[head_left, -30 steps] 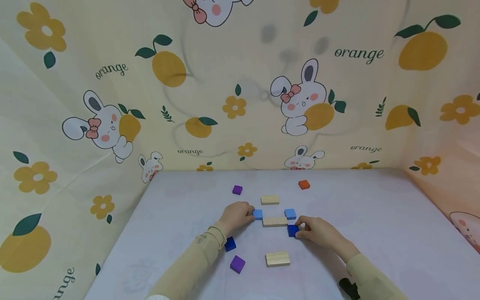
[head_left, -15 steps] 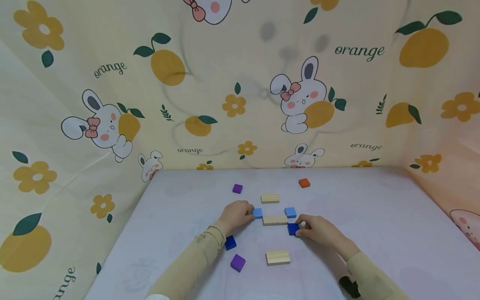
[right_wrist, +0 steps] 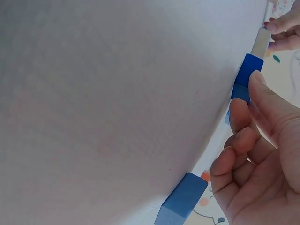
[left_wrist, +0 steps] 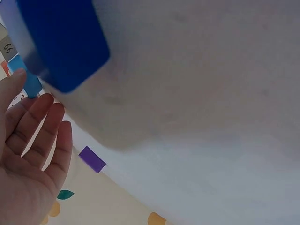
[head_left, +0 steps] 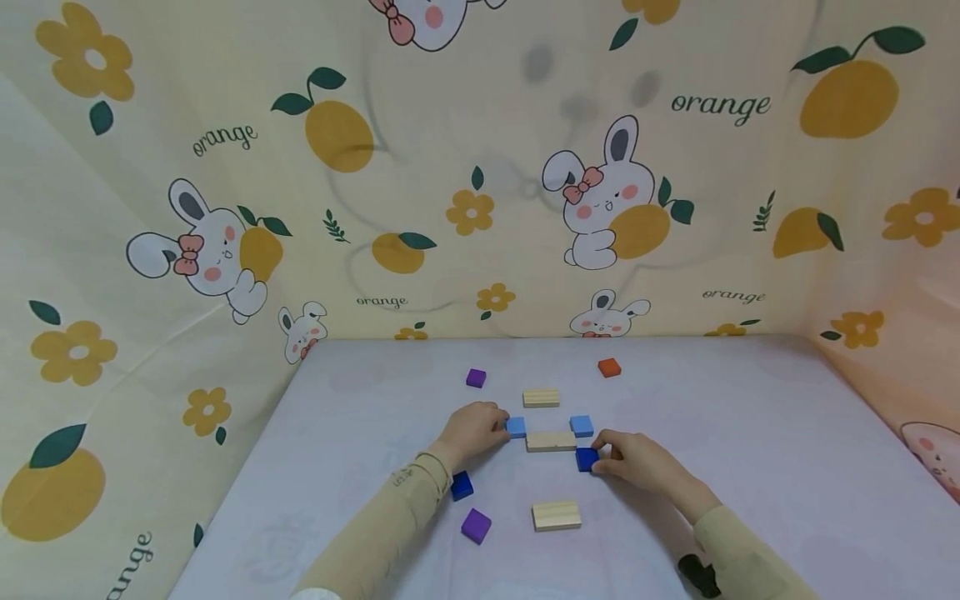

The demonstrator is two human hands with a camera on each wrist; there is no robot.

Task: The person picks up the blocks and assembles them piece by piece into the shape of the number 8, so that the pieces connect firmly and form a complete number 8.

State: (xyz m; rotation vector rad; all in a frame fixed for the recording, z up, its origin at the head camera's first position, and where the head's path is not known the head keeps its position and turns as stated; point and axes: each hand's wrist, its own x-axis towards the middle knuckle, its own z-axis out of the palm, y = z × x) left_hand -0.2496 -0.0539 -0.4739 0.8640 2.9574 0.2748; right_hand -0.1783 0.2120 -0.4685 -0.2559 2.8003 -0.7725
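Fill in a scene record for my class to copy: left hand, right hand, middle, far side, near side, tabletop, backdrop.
Left hand: holds the left light blue block
Right hand: holds the right dark blue block by its edge
Middle: central wooden block, between the hands; right light blue block beyond its right end
Far side: far purple block, far wooden block, orange block
Near side: left dark blue block by the left sleeve, near purple block, near wooden block
Tabletop: pale
Backdrop: cream, printed with rabbits, oranges, flowers
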